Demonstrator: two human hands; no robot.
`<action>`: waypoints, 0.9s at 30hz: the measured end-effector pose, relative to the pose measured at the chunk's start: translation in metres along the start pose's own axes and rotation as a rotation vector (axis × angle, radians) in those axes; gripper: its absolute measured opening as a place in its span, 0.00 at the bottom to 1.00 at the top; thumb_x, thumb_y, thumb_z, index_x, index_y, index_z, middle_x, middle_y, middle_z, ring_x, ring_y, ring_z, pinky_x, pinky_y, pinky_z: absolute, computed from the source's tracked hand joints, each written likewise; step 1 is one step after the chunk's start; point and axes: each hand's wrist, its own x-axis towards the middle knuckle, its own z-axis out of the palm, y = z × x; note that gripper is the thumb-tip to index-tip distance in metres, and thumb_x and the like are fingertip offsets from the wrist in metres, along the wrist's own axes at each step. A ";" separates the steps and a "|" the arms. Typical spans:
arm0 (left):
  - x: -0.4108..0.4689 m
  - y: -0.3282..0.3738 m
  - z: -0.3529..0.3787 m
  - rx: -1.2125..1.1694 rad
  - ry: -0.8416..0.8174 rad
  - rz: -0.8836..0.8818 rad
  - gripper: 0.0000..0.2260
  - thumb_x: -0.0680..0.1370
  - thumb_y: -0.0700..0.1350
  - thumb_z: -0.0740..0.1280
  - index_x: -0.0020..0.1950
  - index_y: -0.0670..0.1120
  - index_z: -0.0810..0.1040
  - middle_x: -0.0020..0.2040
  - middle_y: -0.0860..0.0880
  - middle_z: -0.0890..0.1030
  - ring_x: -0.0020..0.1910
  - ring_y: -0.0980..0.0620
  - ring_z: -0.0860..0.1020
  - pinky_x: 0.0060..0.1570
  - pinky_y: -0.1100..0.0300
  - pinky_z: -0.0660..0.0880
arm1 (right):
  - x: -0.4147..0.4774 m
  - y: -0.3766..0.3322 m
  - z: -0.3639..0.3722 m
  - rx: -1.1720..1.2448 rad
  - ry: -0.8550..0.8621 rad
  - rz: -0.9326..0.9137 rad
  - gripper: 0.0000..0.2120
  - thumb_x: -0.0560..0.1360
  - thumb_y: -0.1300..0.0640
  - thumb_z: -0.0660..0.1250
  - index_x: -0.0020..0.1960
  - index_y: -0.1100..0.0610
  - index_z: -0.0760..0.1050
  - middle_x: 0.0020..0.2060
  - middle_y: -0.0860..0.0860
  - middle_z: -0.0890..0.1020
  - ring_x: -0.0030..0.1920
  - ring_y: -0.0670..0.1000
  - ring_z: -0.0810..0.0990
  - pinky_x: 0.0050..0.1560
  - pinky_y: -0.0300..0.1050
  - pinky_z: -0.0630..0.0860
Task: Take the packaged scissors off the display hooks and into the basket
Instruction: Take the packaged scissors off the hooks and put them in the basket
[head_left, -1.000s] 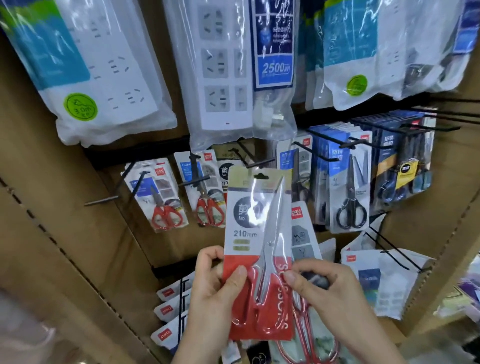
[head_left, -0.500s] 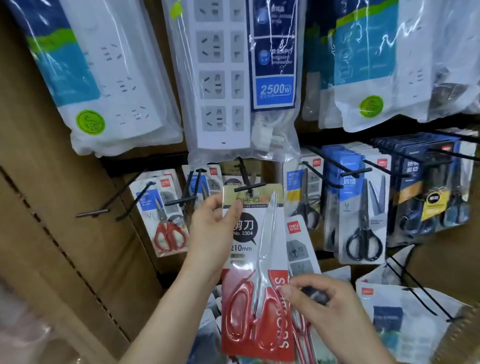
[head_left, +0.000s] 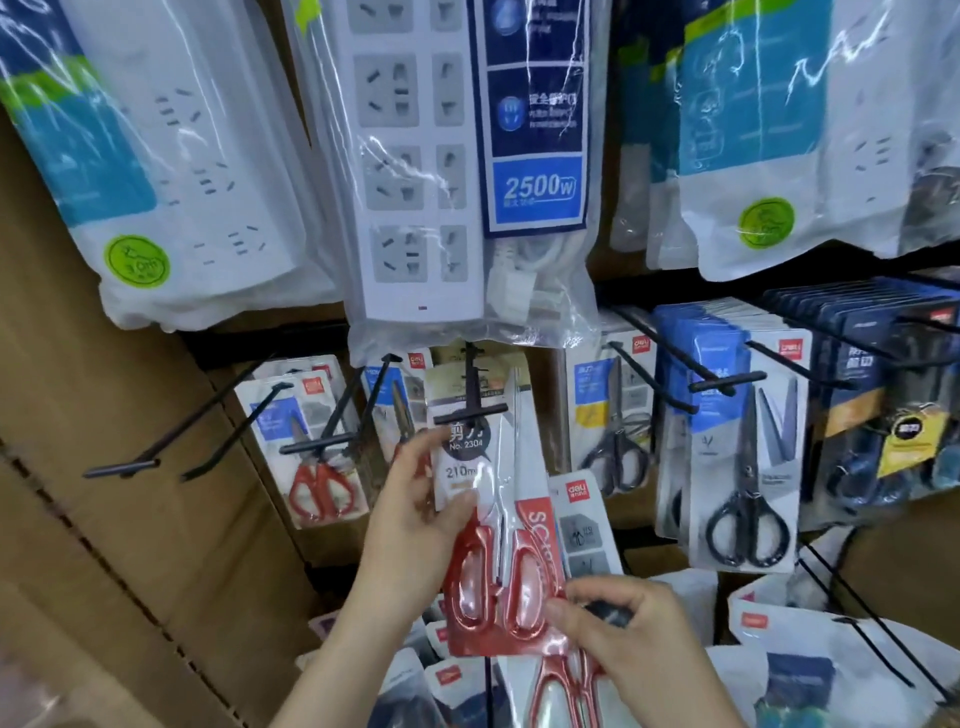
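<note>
Plastic bags of power strips hang across the top, and brown cardboard walls the left side. Below them, rows of scissor packs fill the hooks, so most of the job looks undone, and no basket is in view. One long pack of red-handled scissors is held upright, its top edge right behind the crossbar of a black hook; whether it is free of that hook I cannot tell. The left hand grips its left edge, thumb on the front. The right hand pinches its lower right corner
</note>
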 end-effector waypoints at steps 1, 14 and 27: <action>0.002 -0.006 0.000 0.045 0.011 0.020 0.25 0.77 0.41 0.70 0.63 0.69 0.71 0.64 0.48 0.79 0.58 0.43 0.81 0.51 0.43 0.82 | 0.005 0.003 0.000 -0.017 0.011 -0.007 0.08 0.63 0.54 0.81 0.33 0.42 0.85 0.33 0.48 0.86 0.32 0.41 0.79 0.38 0.35 0.76; 0.076 -0.046 0.028 0.960 0.274 0.220 0.22 0.79 0.41 0.68 0.72 0.45 0.68 0.40 0.50 0.81 0.35 0.53 0.80 0.36 0.58 0.79 | 0.005 0.020 -0.040 -0.024 0.176 -0.183 0.25 0.69 0.67 0.77 0.48 0.36 0.80 0.41 0.38 0.84 0.29 0.44 0.76 0.34 0.27 0.70; -0.022 0.004 0.035 0.087 0.004 -0.132 0.07 0.80 0.43 0.67 0.54 0.54 0.80 0.43 0.55 0.84 0.40 0.57 0.82 0.40 0.62 0.80 | 0.000 0.004 -0.030 0.267 0.161 -0.256 0.47 0.58 0.64 0.77 0.67 0.31 0.65 0.53 0.42 0.86 0.51 0.46 0.86 0.42 0.33 0.79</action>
